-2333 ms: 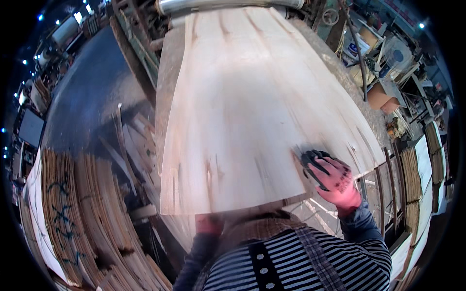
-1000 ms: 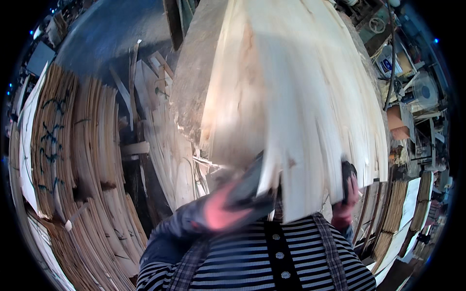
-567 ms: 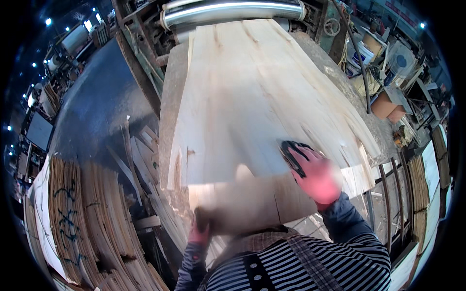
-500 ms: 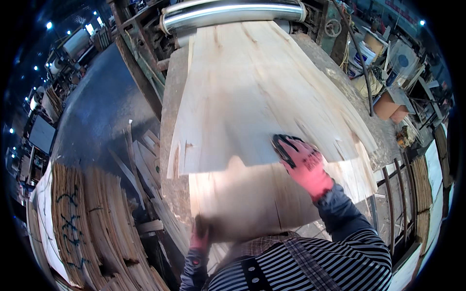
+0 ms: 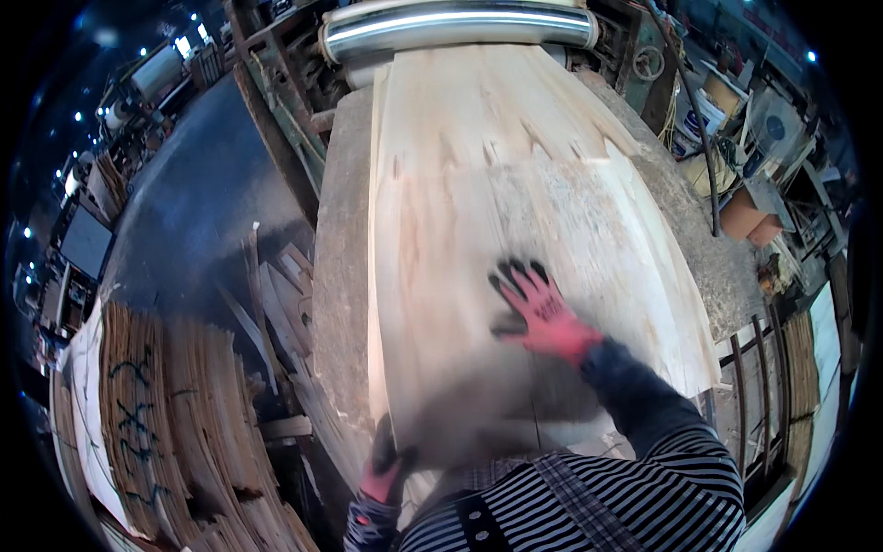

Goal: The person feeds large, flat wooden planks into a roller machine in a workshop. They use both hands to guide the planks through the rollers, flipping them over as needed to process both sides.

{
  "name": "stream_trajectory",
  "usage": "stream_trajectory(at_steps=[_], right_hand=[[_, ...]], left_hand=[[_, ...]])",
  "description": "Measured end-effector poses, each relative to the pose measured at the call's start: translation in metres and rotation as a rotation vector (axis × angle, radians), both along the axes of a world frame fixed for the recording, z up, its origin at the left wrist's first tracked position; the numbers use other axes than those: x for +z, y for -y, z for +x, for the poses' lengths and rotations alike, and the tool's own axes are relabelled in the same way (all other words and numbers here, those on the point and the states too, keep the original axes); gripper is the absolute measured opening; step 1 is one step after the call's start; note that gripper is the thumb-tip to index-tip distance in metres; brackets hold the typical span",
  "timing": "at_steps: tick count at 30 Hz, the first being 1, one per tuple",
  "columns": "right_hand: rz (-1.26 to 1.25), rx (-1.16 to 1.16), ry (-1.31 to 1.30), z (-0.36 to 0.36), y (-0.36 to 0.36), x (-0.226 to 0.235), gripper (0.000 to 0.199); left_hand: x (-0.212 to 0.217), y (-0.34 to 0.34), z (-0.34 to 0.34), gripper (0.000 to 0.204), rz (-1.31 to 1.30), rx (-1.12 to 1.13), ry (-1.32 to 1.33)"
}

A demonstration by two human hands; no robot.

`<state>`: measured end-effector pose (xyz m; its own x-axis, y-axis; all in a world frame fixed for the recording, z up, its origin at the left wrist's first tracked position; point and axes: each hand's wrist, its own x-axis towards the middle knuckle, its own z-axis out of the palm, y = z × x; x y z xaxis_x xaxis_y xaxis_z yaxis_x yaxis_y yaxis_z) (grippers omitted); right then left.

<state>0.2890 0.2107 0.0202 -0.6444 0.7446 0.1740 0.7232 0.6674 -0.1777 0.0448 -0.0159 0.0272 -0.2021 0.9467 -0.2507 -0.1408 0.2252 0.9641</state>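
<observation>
The veneer [image 5: 441, 221] could be split along its grain if pushed unevenly by the right hand [image 5: 538, 313], whose fingers are spread over it; whether its near-left corner is pinched by the left hand [image 5: 386, 465] cannot be told. It is laid on a mottled table [image 5: 342, 212] before a roller [image 5: 460, 30]; stacks [image 5: 138, 396] are ranged at left.

We are in a woodworking workshop: we see thin wood sheets [image 5: 441, 221] on a worn counter [image 5: 345, 202] below a machine's shiny roller [image 5: 460, 29], with stacked sheets [image 5: 198, 432] and loose wood strips [image 5: 278, 287] nearby.
</observation>
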Motion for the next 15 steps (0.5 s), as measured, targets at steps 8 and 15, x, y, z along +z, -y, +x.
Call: stream_trajectory(at_steps=[8,15], right_hand=[[-0.183,-0.054,-0.069,0.097,0.191,-0.062,0.090],[0.087,-0.446,-0.231,0.151,0.256,-0.021,0.042]], left_hand=[[0.047,-0.025,0.012,0.035,0.094,-0.458,-0.021],[0.040,0.019,0.015,0.054,0.588,-0.603,-0.022]])
